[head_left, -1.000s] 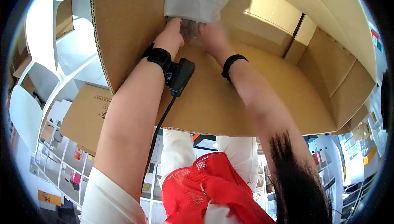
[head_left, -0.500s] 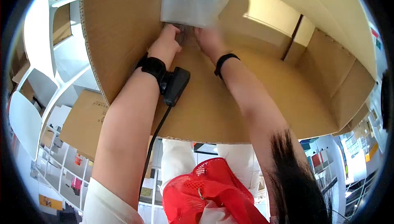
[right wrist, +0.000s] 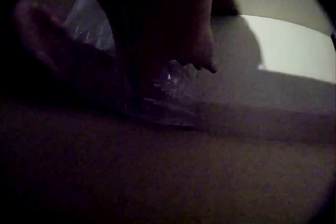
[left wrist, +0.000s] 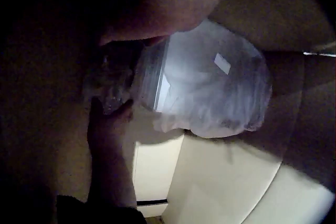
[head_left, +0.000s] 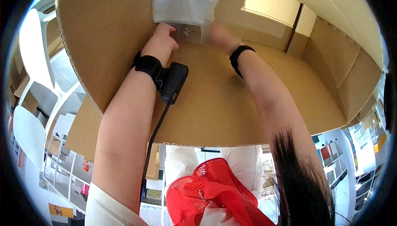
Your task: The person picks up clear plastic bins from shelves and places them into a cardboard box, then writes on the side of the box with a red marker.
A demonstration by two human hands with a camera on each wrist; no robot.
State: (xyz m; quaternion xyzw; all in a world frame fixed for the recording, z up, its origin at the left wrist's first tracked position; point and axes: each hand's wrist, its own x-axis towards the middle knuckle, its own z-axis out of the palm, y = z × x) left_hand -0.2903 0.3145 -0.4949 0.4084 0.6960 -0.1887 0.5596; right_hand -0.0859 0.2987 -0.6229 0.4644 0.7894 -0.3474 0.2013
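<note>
Deep in a large cardboard box [head_left: 202, 93], a cloudy plastic bag [head_left: 184, 2] with a small white label stands against the left wall. Below its lower edge shows a clear plastic package [head_left: 189, 33], crinkled and see-through. My left hand [head_left: 162, 39] is at the package's left, thumb spread from the index finger, other fingertips hidden. On the opposite side my right hand [head_left: 223, 36] holds the package, blurred in the head view. The left wrist view shows the right thumb and fingers [left wrist: 128, 109] on either side of it. In the dim right wrist view, the clear plastic [right wrist: 173, 95] lies beneath the right hand.
The box's left wall [head_left: 105, 39] rises close beside my left arm. Its right side flap [head_left: 333, 58] is folded inward. A white chair [head_left: 37, 56] stands outside at the left. A black cable [head_left: 155, 131] runs from the left wrist camera [head_left: 173, 83].
My right hand has shifted right, widening the gap between the hands and revealing more clear plastic. The box and bag sit further left in the head view.
</note>
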